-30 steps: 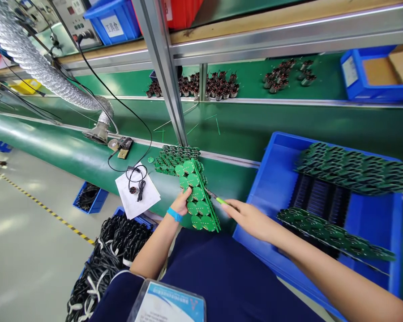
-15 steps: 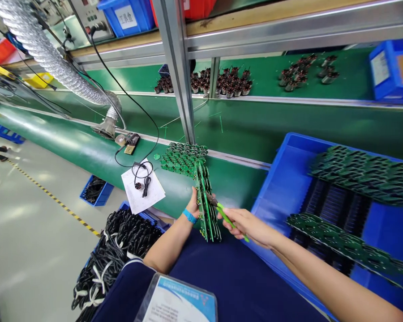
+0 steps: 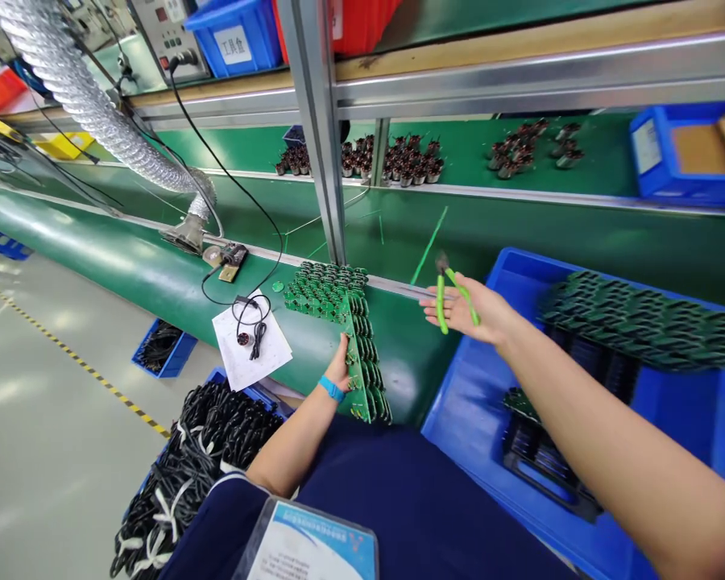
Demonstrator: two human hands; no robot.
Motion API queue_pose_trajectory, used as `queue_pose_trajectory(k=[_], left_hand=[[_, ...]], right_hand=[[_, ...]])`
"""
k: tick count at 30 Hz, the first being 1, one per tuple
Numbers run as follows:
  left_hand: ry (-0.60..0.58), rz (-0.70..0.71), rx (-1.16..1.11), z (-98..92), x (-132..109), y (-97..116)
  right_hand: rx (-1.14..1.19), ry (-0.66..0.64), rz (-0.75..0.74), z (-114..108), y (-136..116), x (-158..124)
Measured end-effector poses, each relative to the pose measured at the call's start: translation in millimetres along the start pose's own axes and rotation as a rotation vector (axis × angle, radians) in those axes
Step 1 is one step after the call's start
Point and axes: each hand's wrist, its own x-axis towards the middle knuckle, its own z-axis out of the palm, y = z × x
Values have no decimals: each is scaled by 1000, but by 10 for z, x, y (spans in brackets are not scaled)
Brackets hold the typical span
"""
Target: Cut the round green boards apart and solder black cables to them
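Observation:
My left hand (image 3: 340, 366), with a blue wristband, is closed on the left edge of a standing stack of green circuit boards (image 3: 368, 366). My right hand (image 3: 468, 310) is out over the bench, palm turned up, loosely holding green-handled pliers (image 3: 441, 302). The handles are spread and the dark jaws point away, slightly blurred. Just beyond the jaws is a thin green strip (image 3: 428, 246); I cannot tell whether it is in the air or on the green surface. More circuit boards (image 3: 317, 290) lie in rows behind the held stack.
A large blue bin (image 3: 453, 403) on the right holds board panels (image 3: 640, 318) and black racks. Black cable bundles (image 3: 211, 451) fill a bin at lower left. Paper (image 3: 254, 354) with a cable lies left. A metal post (image 3: 317, 145) rises ahead; small motors (image 3: 414, 161) stand behind.
My right hand has moved with the pliers from the board stack forward and right, its fingers loosening and the handles spreading. A green strip now appears beyond the jaws. My left hand still holds the boards.

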Motion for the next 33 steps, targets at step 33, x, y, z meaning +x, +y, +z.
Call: queue_pose_trajectory(k=[33], left_hand=[[266, 320, 260, 554, -403, 328]], right_hand=[[-635, -138, -106, 285, 619, -701]])
